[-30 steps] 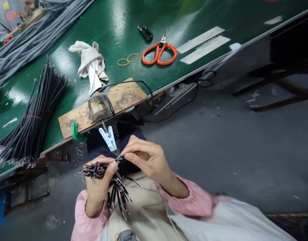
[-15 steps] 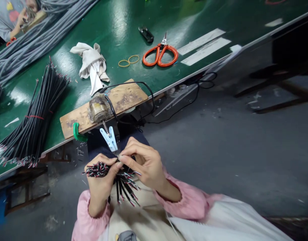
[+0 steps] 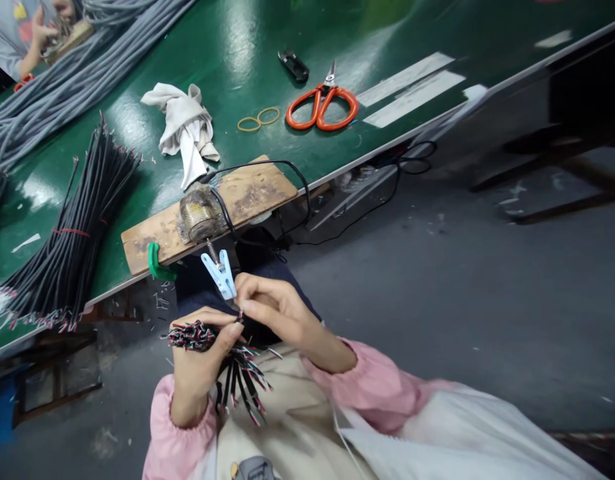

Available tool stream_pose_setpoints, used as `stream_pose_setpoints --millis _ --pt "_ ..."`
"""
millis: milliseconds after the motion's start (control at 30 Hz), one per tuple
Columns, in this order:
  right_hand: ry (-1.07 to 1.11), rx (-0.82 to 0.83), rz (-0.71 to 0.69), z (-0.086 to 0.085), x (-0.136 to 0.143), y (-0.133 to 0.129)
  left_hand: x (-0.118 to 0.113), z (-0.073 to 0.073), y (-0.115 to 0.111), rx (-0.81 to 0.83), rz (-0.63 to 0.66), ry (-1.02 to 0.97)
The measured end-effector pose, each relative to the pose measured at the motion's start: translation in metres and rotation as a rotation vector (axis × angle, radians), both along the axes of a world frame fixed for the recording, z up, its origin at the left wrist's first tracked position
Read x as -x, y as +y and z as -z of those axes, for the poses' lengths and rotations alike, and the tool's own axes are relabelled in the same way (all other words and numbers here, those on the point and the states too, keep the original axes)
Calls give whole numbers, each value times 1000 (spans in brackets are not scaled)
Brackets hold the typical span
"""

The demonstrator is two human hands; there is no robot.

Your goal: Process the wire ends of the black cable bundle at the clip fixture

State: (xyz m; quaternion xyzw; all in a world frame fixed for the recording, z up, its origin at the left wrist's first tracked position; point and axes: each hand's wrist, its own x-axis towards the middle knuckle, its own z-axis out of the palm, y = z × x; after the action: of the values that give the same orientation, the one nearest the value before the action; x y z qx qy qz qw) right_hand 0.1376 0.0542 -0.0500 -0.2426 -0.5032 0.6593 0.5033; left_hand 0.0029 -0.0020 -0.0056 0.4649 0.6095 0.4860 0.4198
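Observation:
My left hand is closed around a bundle of thin black cables with red, white and black wire ends. Several looser cable ends fan out below it. At the bundle's right side, my right hand pinches the wire end of one cable between thumb and fingers; the exact grip is partly hidden. Just above these fingertips hangs a light blue clothespin, fixed to the shaft of a small, grimy motor. The motor sits on a wooden board at the table edge.
On the green table lie orange-handled scissors, a black cutter, rubber bands, a white cloth and paper strips. A tied cable bundle, a green clamp and grey cables are leftward. A co-worker's hands show top left.
My right fingertips have moved slightly up toward the clothespin, with a wire end now showing below them. The left hand keeps the bundle, and the loose ends have swung a little down and left.

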Motion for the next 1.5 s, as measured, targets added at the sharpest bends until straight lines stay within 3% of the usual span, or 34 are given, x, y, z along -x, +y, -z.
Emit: stream_pose_setpoints --millis 100,267,400,533,733,967,1267,1367,1500 --pt "128 308 -100 0 11 16 -1 -1 1 -46 -55 -21" --pt "327 487 -348 -7 32 36 -3 -7 2 -56 -112 -65" --pt "380 616 -322 -11 37 39 -4 -3 1 -2 -133 -98" --pt "401 617 -322 -12 36 39 -5 2 1 57 -178 -160" --pt "405 610 -364 -10 38 39 -8 -2 1 133 -194 -244" --pt "428 599 -377 -8 37 37 -7 0 1 106 -202 -245" --pt "407 715 -332 11 31 30 -7 -3 1 53 -135 -147" --pt "370 625 -269 13 19 22 -4 -4 0 21 -99 -84" --pt "229 363 -210 9 0 6 1 -1 3 -29 -26 53"
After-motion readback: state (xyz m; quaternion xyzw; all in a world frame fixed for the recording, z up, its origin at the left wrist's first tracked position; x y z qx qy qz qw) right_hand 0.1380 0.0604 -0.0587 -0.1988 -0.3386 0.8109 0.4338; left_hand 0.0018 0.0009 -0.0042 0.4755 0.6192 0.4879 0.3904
